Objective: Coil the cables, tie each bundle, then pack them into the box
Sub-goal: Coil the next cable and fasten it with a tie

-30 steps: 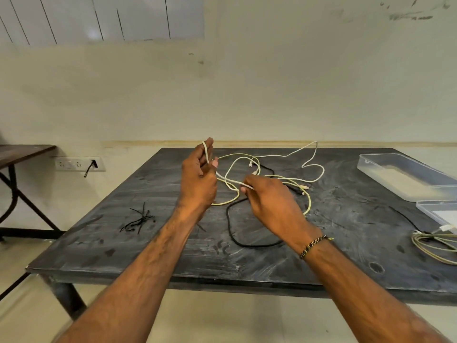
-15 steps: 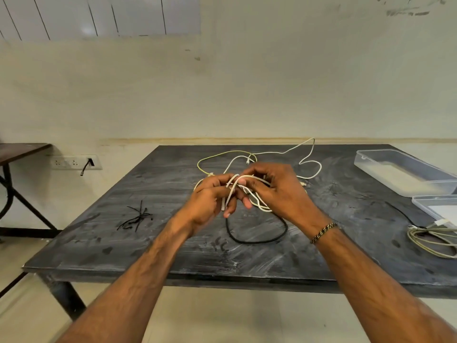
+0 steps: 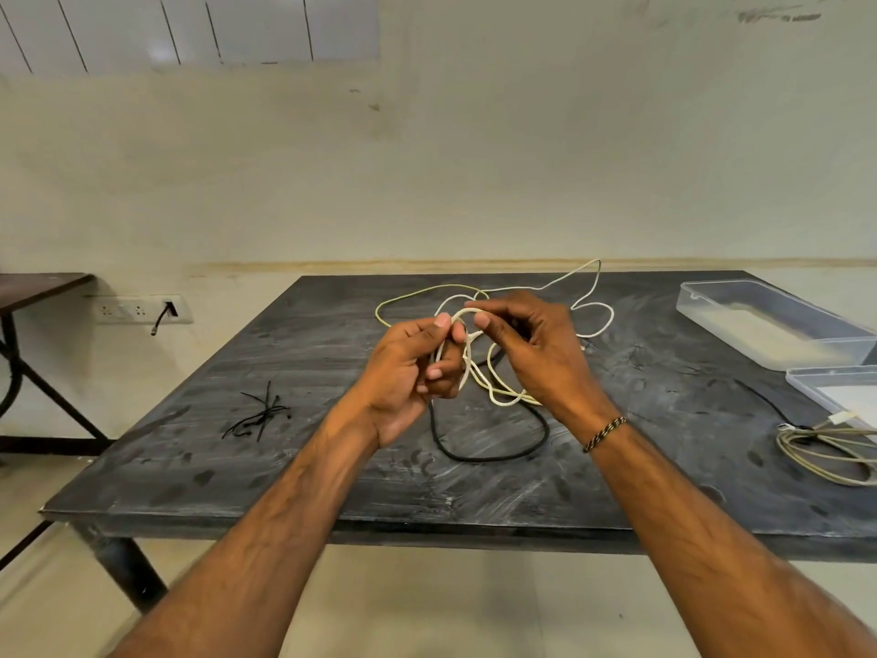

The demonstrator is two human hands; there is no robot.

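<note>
Although the dark counter (image 3: pixel 332 467) carries several items, work centres on the white cable (image 3: pixel 591 306), held above the counter's middle with its slack trailing toward the far edge. A clear box (image 3: pixel 769 325) sits at the far right corner, its lid (image 3: pixel 835 391) just nearer; a coiled beige cable (image 3: pixel 825 448) lies at the right edge, a black cable (image 3: pixel 489 455) under the hands, black ties (image 3: pixel 258 415) toward the left edge. The left hand (image 3: pixel 408 372) grips the gathered loops, fingers curled round them. The right hand (image 3: pixel 536 353) pinches the top of a loop. Judgement: the cable is light, limp and springy, so loops will slip open; hold at the crossing, not the plug ends
</note>
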